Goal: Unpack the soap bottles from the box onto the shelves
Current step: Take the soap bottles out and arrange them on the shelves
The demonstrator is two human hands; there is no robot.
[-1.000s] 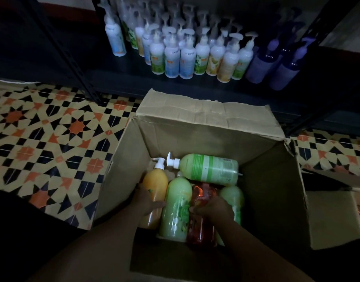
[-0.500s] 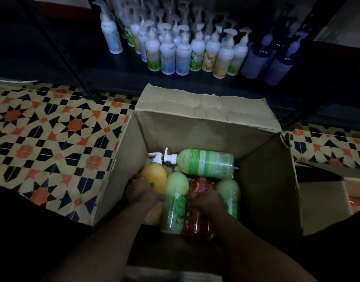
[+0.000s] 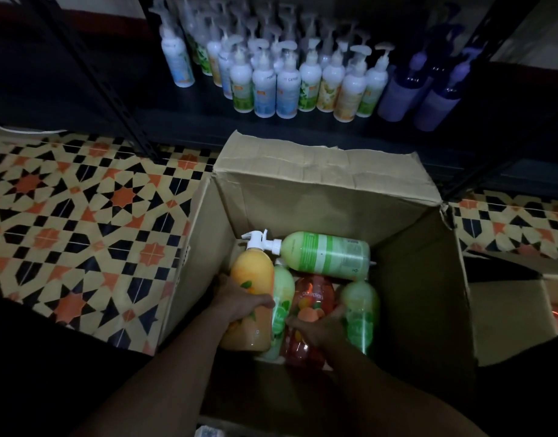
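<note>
Left hand (image 3: 240, 305): my fingers are curled round the middle of the orange plastic pump bottle (image 3: 252, 279), thumb across its front. It is a full grip.
Orange bottle: it leans against the left wall inside the box. Its white pump head points away from me and touches the pump of the crosswise bottle.
Right hand (image 3: 315, 329): it lies over the lower half of the translucent red plastic bottle (image 3: 314, 294). My fingers wrap its left edge and my thumb reaches up its right edge, so it is held.
Box: the brown cardboard box (image 3: 303, 209) sits open on the floor in front of the shelf, far flap folded outward.
Other bottles in the box: a pale green labelled bottle (image 3: 325, 255) lies crosswise on top at the far end. A light green bottle (image 3: 284, 291) is wedged between the orange and the red. A blurred green bottle (image 3: 359, 310) is just right of my thumb.
Shelf: the dark metal shelf (image 3: 208, 118) carries a crowd of white pump bottles (image 3: 287, 86) with purple bottles (image 3: 400, 96) to their right.
Floor: patterned orange, cream and black tiles (image 3: 82, 231).
Right edge: a second cardboard box (image 3: 508, 310) sits beside the first.
</note>
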